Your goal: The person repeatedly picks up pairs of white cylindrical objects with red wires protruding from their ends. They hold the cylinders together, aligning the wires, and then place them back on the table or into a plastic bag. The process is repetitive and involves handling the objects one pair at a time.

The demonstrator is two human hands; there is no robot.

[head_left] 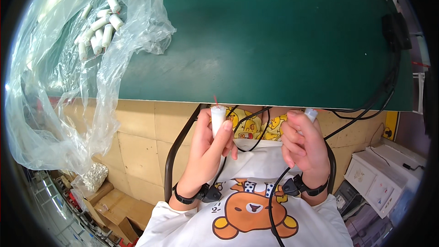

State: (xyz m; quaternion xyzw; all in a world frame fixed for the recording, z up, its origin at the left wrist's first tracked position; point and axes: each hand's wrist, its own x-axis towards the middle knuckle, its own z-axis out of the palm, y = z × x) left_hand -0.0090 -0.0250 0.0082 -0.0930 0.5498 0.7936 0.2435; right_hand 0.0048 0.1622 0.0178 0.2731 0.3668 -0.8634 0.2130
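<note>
Just in front of the table's near edge, my left hand (201, 158) is closed around a small white cylinder (218, 122), held upright between thumb and fingers. A thin red wire sticks up from its top. My right hand (307, 145), level with the left and apart from it, grips a second white cylinder (311, 114); only its pale end shows above the fingers. Similar white cylinders (107, 35) lie in a loose pile at the table's far left, on a clear plastic bag (148, 29).
The green table (274, 41) stretches ahead; the bag hangs over its near left edge. Black cables (384, 96) run along the right side and down past my lap. Cardboard boxes (114, 206) and a bag of white pieces (94, 177) are below left; a white box (377, 178) is right.
</note>
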